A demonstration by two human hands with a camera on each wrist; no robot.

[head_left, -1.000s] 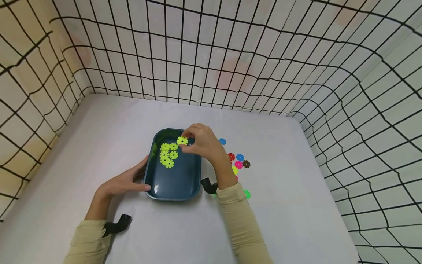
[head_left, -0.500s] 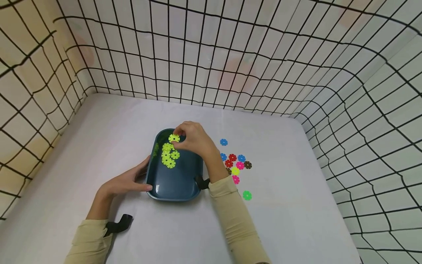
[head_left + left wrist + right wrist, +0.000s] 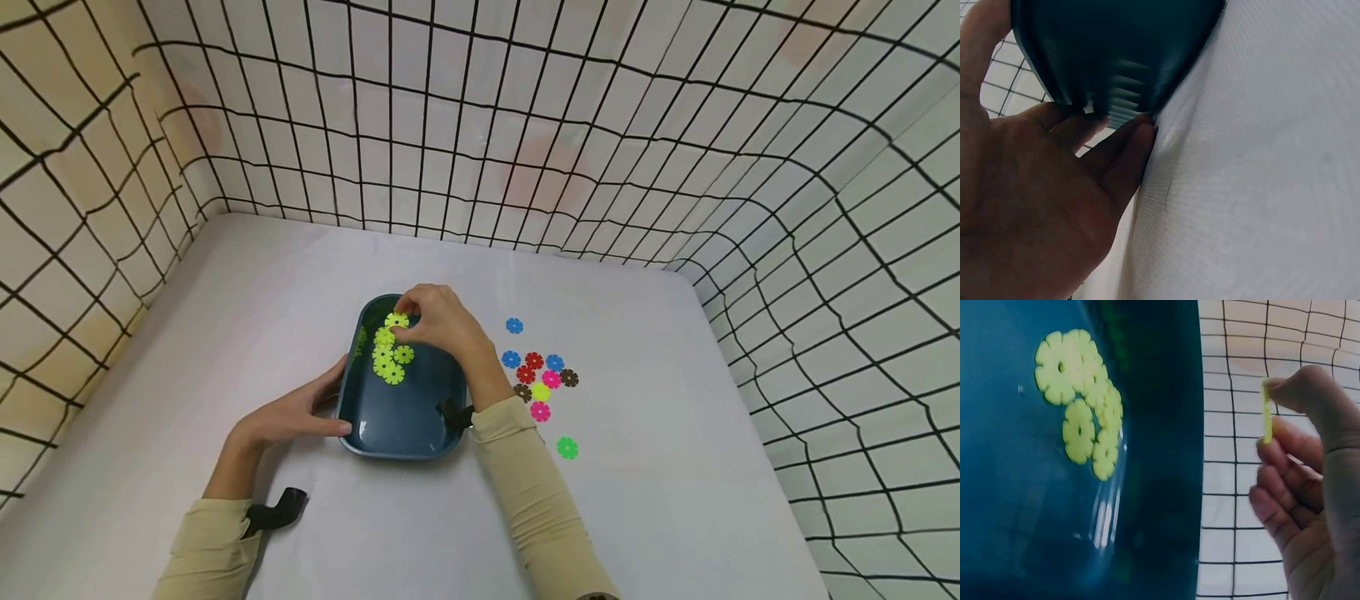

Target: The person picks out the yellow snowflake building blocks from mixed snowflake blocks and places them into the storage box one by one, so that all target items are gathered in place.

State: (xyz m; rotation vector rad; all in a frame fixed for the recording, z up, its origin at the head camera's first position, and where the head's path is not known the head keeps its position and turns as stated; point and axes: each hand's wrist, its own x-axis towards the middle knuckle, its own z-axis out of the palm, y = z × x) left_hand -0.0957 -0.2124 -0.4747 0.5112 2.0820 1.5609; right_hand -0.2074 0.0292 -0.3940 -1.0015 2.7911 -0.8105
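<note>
A yellow notched plastic disc [image 3: 1266,412] is pinched edge-on between the thumb and fingers of my right hand [image 3: 442,321], over the far part of the dark blue tray [image 3: 412,421]. Below it, several yellow discs [image 3: 383,354] lie overlapping on the tray floor, also plain in the right wrist view. My left hand [image 3: 300,414] holds the tray at its left side, the thumb on the near-left rim and the other fingers along the outer wall. From the left wrist, those fingertips [image 3: 1144,125] sit low against the tray, right at the white cloth.
Right of the tray, loose notched discs lie on the white cloth: blue [image 3: 513,326], red [image 3: 534,361], pink [image 3: 540,412], brown [image 3: 569,378], yellow [image 3: 540,392] and green [image 3: 567,448]. A black wire mesh [image 3: 480,117] encloses the back and sides.
My right hand has moved left over the tray with the yellow disc, then slightly lower, uncovering the coloured discs on the right. The left hand keeps its hold on the tray.
</note>
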